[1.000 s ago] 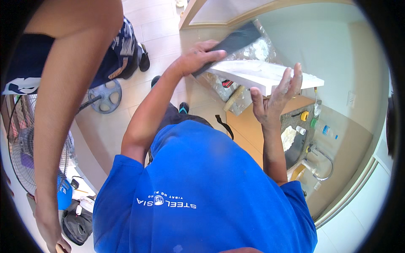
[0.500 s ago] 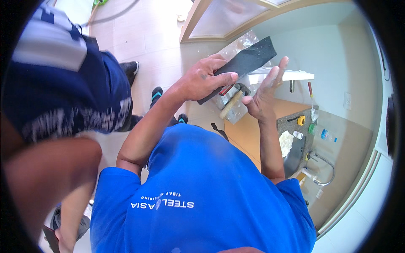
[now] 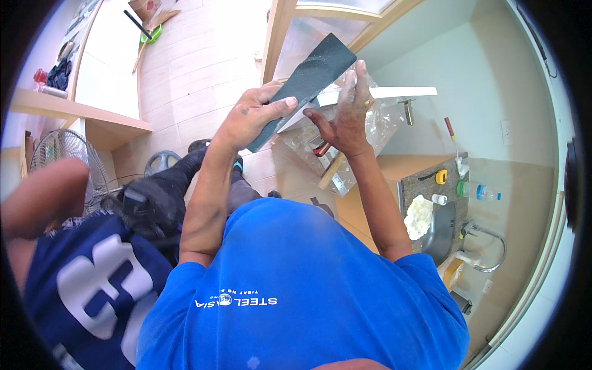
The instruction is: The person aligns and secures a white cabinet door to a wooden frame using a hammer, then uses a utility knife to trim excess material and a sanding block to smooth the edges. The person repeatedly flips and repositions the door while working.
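Observation:
A dark, flat strip that looks like sandpaper [image 3: 314, 77] slants up and to the right in front of me. My left hand [image 3: 256, 117] is closed around its lower part, thumb on top. My right hand [image 3: 346, 117] is open beside the strip's upper end, fingers extended and dusty; whether its fingertips touch the edge I cannot tell. Behind my right hand a white panel [image 3: 404, 92] juts out to the right. Below it, on a dusty, plastic-covered surface [image 3: 382, 126], lie a wooden handle [image 3: 332, 171] and a red-and-black tool [image 3: 320, 149].
A co-worker in a navy shirt [image 3: 102, 277] stands close at my left. The counter at right holds a tape measure [image 3: 441, 177], a plastic bottle [image 3: 478, 191], a crumpled whitish cloth [image 3: 419, 217] and a sink [image 3: 441, 231]. A fan [image 3: 68, 160] stands at far left.
The strip and my left hand have shifted left, and the strip is tilted more steeply. My right hand has come left, nearer its upper end. The co-worker has moved down along my left side.

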{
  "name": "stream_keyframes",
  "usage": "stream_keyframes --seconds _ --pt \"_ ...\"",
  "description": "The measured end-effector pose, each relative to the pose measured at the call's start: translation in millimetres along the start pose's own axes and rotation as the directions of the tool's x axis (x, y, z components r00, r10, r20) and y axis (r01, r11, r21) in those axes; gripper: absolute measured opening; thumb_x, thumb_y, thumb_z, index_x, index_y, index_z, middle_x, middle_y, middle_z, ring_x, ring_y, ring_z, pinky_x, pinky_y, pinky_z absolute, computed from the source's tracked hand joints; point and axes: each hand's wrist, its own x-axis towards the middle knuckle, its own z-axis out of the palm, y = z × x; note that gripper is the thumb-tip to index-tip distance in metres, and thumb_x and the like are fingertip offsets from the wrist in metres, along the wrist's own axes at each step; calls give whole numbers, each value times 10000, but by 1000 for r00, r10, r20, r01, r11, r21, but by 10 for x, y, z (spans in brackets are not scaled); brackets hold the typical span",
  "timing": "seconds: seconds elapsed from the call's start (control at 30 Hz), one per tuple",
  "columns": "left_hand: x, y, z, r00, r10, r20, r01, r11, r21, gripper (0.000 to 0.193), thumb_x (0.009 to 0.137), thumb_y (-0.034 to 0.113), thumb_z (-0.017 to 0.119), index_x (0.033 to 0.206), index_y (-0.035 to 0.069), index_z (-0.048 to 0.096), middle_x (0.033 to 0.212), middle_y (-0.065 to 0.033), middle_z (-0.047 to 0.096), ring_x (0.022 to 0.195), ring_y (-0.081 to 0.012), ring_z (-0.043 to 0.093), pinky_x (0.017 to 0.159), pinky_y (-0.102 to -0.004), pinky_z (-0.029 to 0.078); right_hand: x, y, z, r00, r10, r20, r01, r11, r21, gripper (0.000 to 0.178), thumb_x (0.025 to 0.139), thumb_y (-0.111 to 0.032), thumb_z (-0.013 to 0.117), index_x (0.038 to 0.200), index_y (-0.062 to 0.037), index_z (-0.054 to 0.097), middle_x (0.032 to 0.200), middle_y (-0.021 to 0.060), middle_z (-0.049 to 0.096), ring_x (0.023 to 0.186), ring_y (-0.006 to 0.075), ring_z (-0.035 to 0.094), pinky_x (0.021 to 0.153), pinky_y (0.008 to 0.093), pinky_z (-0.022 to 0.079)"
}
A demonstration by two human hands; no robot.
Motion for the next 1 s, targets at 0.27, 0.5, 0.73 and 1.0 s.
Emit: stream_keyframes --seconds 0.27,0.5,0.73,1.0 --pt "345 -775 52 845 -535 -20 518 807 284 475 915 432 758 1060 -21 756 868 -92 697 791 -164 620 762 -315 503 -181 -172 -142 1000 -4 -2 4 986 -167 933 957 -627 622 1598 -30 301 1677 198 295 1538 391 287 1160 496 237" --pt "115 -1152 -737 892 -370 -258 395 917 51 511 937 445 739 1156 -17 744 890 -23 676 778 -110 581 720 -282 479 -109 -421 -464 958 178 227 -172 984 -48 367 804 -312 829 1118 -166 708 1130 -5 671 1135 235 577 1060 452 275" --pt "-483 -1454 -1854 728 -550 -408 487 835 -257 400 990 445 685 1046 49 691 875 -39 665 735 -130 633 633 -293 507 -371 -757 -756 883 313 351 -309 948 -69 215 763 -183 826 942 -215 712 1005 -64 686 1057 176 592 1079 434 247" --pt "-317 -2145 -1657 748 -619 -240 650 756 76 593 942 490 723 1260 -11 708 1060 -39 687 977 -143 606 878 -307 477 -523 -881 -728 844 458 280 -440 889 -128 471 795 -378 873 1202 -231 686 1306 33 611 1351 305 447 1171 539 183"
